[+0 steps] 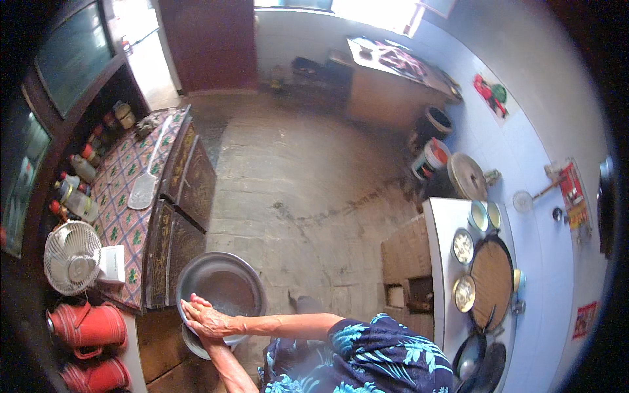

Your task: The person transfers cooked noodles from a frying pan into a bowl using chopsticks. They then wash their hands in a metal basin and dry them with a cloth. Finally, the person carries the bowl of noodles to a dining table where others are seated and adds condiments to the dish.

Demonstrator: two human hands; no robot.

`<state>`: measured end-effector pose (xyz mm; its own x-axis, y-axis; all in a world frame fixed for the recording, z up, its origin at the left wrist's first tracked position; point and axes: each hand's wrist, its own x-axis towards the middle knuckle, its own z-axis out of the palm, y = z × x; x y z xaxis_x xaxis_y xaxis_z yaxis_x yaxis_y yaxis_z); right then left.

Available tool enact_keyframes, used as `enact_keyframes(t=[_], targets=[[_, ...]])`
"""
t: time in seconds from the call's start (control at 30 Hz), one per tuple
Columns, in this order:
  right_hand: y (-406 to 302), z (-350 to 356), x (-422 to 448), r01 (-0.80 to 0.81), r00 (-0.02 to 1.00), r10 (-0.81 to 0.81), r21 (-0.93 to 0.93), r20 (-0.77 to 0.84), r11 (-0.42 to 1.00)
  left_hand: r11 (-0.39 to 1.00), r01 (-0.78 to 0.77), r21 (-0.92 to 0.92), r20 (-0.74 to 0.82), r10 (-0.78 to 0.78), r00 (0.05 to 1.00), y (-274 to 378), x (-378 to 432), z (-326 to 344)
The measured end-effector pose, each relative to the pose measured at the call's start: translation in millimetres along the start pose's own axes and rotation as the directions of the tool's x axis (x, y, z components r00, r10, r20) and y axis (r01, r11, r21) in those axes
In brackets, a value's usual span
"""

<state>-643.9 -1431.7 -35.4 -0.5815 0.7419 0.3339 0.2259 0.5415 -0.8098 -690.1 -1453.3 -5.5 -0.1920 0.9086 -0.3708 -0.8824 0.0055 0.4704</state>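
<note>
Over the near left rim of a wide metal basin (223, 260), my two hands are pressed together. My right hand (216, 322) lies across my left hand (196, 312), whose fingers show partly behind it. The hands look wet, and no object shows between them. Dark water appears to stand in the basin. Part of a second, pale basin (194, 344) shows beneath my wrists.
Left is a cabinet with a patterned cloth (123, 182), a metal spatula (145, 189), bottles, a white fan (73, 258) and red thermos flasks (91, 324). At right, a white counter (444, 275) holds bowls (463, 294) and a round wooden lid (491, 282).
</note>
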Motion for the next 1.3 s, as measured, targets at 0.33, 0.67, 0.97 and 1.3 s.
enact_keyframes(t=[0.33, 0.67, 0.97, 1.3], targets=[[12, -112, -3, -0.198, 0.847, 0.501, 0.98, 0.18, -0.016, 0.993, -0.019, -0.118, 0.331, 0.057, 0.942, -27, 37, 72], [85, -130, -34, -0.277, 0.687, 0.723, 0.946, 0.071, 0.17, 0.925, 0.005, 0.38, 0.052, -0.027, 0.998, -129, 60, 153], [174, -224, -85, 0.128, 0.554, 0.826, 0.991, -0.104, 0.039, 0.549, -0.183, 0.816, 0.374, -0.258, 0.891, -264, 80, 207], [126, -429, -172, 0.648, 0.561, 0.785, 0.73, -0.264, -0.218, 0.671, 0.713, 0.201, 0.288, -0.736, 0.612, -351, 48, 255]])
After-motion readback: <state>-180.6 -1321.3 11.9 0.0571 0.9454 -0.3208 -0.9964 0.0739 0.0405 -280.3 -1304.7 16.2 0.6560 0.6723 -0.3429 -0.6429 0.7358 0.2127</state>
